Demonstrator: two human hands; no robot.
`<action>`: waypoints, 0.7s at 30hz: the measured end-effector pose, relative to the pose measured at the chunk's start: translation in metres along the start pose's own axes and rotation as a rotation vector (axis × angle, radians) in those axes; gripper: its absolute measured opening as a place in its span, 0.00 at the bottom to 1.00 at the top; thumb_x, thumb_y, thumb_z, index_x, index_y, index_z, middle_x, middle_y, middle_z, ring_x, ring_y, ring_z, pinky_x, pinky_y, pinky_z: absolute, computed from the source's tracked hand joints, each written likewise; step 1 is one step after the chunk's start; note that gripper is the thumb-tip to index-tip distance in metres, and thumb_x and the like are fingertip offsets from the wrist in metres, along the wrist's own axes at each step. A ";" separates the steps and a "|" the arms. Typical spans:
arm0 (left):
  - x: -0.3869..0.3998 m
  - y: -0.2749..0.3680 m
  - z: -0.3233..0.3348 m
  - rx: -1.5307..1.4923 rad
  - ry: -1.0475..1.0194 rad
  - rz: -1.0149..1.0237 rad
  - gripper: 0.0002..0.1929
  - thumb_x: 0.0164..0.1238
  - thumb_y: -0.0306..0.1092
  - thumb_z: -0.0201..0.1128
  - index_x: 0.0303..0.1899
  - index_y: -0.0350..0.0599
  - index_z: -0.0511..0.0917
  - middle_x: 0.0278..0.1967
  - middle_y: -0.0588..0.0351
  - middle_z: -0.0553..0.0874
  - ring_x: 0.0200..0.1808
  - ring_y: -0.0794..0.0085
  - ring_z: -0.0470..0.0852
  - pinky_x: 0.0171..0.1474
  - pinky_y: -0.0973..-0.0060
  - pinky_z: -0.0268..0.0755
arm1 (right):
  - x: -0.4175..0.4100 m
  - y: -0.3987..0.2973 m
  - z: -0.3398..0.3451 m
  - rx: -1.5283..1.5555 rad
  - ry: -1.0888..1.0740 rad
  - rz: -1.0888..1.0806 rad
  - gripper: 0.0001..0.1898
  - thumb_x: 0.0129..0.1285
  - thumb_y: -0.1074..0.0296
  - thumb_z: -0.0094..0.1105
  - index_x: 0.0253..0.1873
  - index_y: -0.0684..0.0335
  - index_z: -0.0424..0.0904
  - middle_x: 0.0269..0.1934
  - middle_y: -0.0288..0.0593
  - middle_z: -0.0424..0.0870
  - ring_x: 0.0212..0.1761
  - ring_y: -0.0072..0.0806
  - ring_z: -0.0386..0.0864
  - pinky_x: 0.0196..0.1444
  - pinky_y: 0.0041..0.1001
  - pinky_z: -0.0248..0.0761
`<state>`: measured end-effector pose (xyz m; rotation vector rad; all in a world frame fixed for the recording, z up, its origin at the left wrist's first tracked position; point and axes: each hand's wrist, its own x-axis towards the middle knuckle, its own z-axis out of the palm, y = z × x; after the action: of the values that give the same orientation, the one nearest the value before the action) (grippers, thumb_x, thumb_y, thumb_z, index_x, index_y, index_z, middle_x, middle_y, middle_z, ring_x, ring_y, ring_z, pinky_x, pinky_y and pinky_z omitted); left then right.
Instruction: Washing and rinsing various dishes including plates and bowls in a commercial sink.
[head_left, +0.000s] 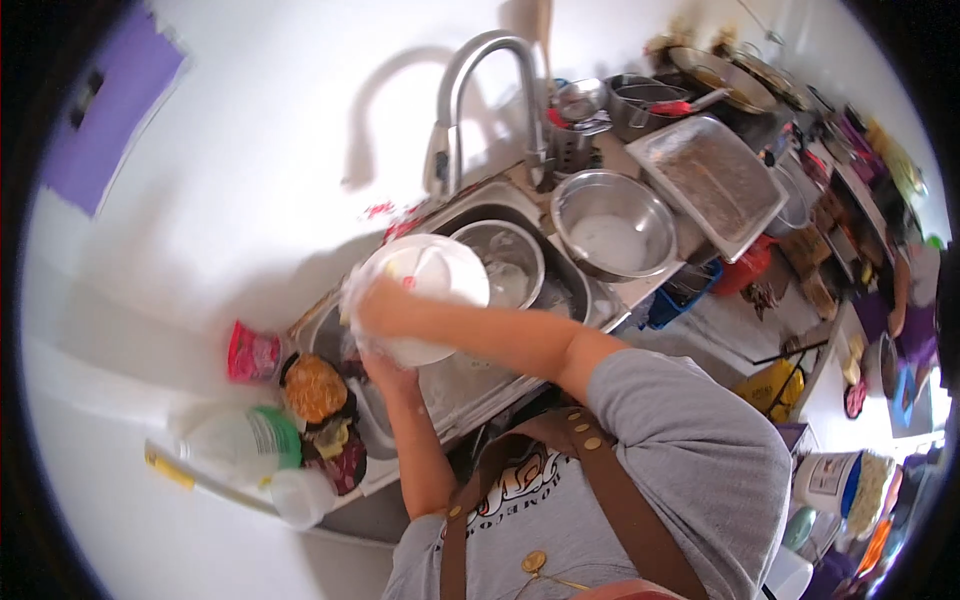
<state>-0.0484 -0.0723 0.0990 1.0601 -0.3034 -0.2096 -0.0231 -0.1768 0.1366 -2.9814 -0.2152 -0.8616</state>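
A white round plastic container (457, 274) with a small red mark is held tilted over the near basin of a stainless steel double sink (480, 375). My left hand (390, 373) grips it from below, partly hidden by its edge. My right hand (381, 307), blurred and covered in white suds, lies across the container. Whether that hand also holds a scrubber is hidden by the foam. In the far basin stands a steel pot (514, 262) with some suds inside. A tall gooseneck faucet (491, 45) rises behind the sink.
A steel mixing bowl (611, 225) and a rectangular steel pan (712, 180) sit right of the sink. A pink pouch (253, 352), an orange scrubber (315, 388) and a plastic jug (240, 439) stand left. Another person (919, 300) is at a far-right table (832, 397).
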 end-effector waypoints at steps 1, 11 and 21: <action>0.002 -0.006 -0.003 0.366 -0.054 0.208 0.24 0.76 0.43 0.45 0.64 0.37 0.64 0.61 0.48 0.72 0.59 0.58 0.74 0.64 0.61 0.66 | -0.008 -0.012 -0.004 0.027 0.064 -0.085 0.10 0.52 0.61 0.58 0.35 0.57 0.82 0.31 0.42 0.82 0.34 0.39 0.79 0.39 0.40 0.70; 0.019 -0.016 -0.031 -0.501 -0.177 -0.195 0.39 0.68 0.61 0.46 0.68 0.38 0.57 0.67 0.43 0.64 0.65 0.50 0.68 0.66 0.55 0.62 | -0.098 0.025 -0.069 0.210 0.331 -0.164 0.16 0.57 0.59 0.57 0.51 0.52 0.76 0.55 0.38 0.75 0.57 0.43 0.71 0.59 0.42 0.62; 0.013 -0.002 -0.025 -0.467 -0.200 -0.380 0.32 0.72 0.55 0.48 0.68 0.42 0.60 0.66 0.47 0.66 0.65 0.52 0.67 0.66 0.52 0.61 | -0.007 0.082 -0.047 0.343 -0.145 0.283 0.18 0.59 0.50 0.54 0.49 0.52 0.80 0.47 0.40 0.81 0.52 0.37 0.78 0.52 0.43 0.67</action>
<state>-0.0278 -0.0567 0.0879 0.6245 -0.2150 -0.6967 -0.0426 -0.2624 0.1731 -2.6644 0.0520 -0.5180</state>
